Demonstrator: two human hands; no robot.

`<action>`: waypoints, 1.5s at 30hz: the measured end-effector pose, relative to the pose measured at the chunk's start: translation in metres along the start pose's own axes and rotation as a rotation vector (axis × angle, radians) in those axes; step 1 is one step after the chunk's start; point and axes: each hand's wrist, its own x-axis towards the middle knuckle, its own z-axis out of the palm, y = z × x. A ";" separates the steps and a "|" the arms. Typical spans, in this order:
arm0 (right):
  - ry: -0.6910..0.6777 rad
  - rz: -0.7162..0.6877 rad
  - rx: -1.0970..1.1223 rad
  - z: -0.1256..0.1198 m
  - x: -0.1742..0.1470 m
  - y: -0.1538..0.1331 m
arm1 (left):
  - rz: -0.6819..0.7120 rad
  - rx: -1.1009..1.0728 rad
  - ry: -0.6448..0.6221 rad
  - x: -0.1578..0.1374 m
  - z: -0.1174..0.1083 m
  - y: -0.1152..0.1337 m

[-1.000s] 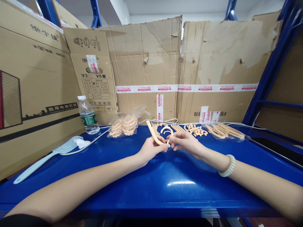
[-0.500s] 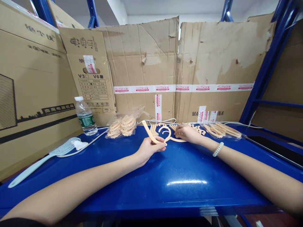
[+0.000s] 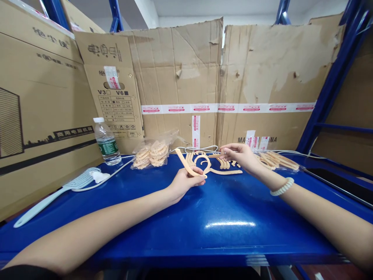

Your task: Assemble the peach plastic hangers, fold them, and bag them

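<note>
My left hand [image 3: 186,182] is closed round a beige, curved clothes hanger arm [image 3: 183,161], which points up and to the left. Just beyond its fingers is a hanger hook [image 3: 209,163]; whether it joins the held arm I cannot tell. Another hanger arm [image 3: 227,172] lies on the blue table to the right of the hook. My right hand [image 3: 240,155] pinches a thin beige hanger piece [image 3: 216,156], raised a little above the loose parts. Behind are several loose hanger arms [image 3: 190,158] on the left, more arms [image 3: 224,163] on the right, and small hooks [image 3: 235,163].
Bagged beige parts [image 3: 153,153] and a water bottle [image 3: 107,144] stand at the back left, near a pale blue hairbrush [image 3: 58,194]. To the right lie bagged hanger arms [image 3: 278,160] and a black flat device [image 3: 340,184]. Cardboard [image 3: 177,89] walls the back; a white cable [image 3: 201,148] runs along it.
My right hand has risen from the loose parts and moved slightly right, now with a thin hanger piece between its fingers. The left hand keeps its hold on the hanger arm.
</note>
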 end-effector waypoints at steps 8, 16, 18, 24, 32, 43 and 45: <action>0.005 0.286 0.295 0.024 -0.023 -0.019 | 0.016 0.003 -0.017 0.000 0.000 -0.002; -0.131 0.522 0.489 0.037 -0.030 -0.010 | 0.037 -0.004 -0.045 0.002 -0.003 -0.005; -0.174 0.544 0.499 0.040 -0.032 -0.011 | 0.058 -0.012 -0.058 0.003 -0.003 -0.006; -0.250 0.497 0.399 0.041 -0.037 -0.006 | 0.044 -0.094 -0.020 0.003 -0.004 -0.007; -0.266 0.365 0.284 0.042 -0.034 0.007 | 0.029 -0.127 -0.046 0.002 -0.004 -0.005; -0.364 0.164 0.151 0.040 -0.030 0.012 | 0.039 -0.128 -0.060 0.003 -0.003 -0.003; -0.388 0.129 0.120 0.040 -0.029 0.010 | 0.032 -0.122 -0.043 0.002 -0.002 -0.002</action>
